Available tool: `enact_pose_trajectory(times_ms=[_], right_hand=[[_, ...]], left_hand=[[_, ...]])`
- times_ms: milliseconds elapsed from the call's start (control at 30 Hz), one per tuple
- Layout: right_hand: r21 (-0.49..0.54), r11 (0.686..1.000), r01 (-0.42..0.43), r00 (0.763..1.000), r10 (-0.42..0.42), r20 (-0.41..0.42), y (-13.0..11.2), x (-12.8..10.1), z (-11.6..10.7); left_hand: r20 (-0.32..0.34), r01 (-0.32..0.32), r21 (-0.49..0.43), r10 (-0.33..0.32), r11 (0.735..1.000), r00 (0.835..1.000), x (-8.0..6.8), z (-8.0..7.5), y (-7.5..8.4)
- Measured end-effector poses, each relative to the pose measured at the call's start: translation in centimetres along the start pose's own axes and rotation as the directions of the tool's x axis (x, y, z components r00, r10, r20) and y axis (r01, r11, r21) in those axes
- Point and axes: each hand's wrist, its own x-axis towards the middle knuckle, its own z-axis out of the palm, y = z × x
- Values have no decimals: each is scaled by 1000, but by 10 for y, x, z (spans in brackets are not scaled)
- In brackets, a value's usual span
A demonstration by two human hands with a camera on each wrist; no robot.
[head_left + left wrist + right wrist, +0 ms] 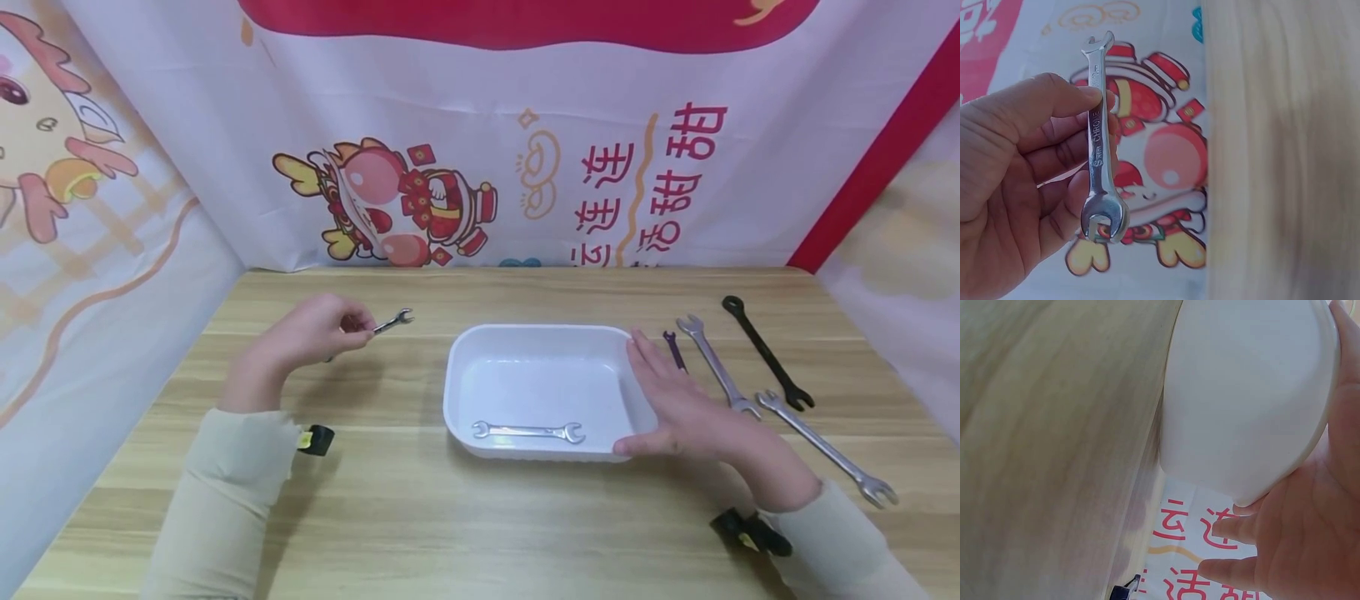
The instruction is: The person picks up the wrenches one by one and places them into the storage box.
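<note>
Left fingers (1063, 98) pinch one wrench (1099, 164); right fingers (1235, 572) straight against tray (543, 350); second wrench (527, 432) inside, four wrenches (717, 364) beside.

- Held wrench (1099, 165) in my left grip (318, 329): polished metal, smooth and mirror-bright, lettering along the shank.
- Wrench in the tray (528, 432): silvery metal with a clean shine.
- White tray (540, 383): I read it as plastic, smooth, glossy on its inner floor; its outer wall looks softer, nearly matt, on my right wrist view.
- Two longer wrenches (716, 362): silvery metal, smooth sheen.
- Black wrench (768, 354): dark-finished metal by its look.
- Worktop (420, 525): pale wood grain, low sheen.
- Backdrop (450, 92): printed cloth, matt, lightly creased.
- Sleeves (217, 500): matt cloth, wrinkled.
</note>
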Motion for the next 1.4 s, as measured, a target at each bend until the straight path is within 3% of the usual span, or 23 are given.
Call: enact_pose_trajectory(times_ms=[500,1100,1400], right_hand=[[-4,1000,5,1000,-5,-9,0,0,1],[-13,1000,-1,1000,1,-5,0,1,3],[-6,1000,-5,1000,5,1,1,1,2]], left_hand=[[2,-62,5,62,998,998,-1,2,37],[13,-98,-13,98,995,995,11,12,57],[7,-147,-15,147,989,989,15,13,76]])
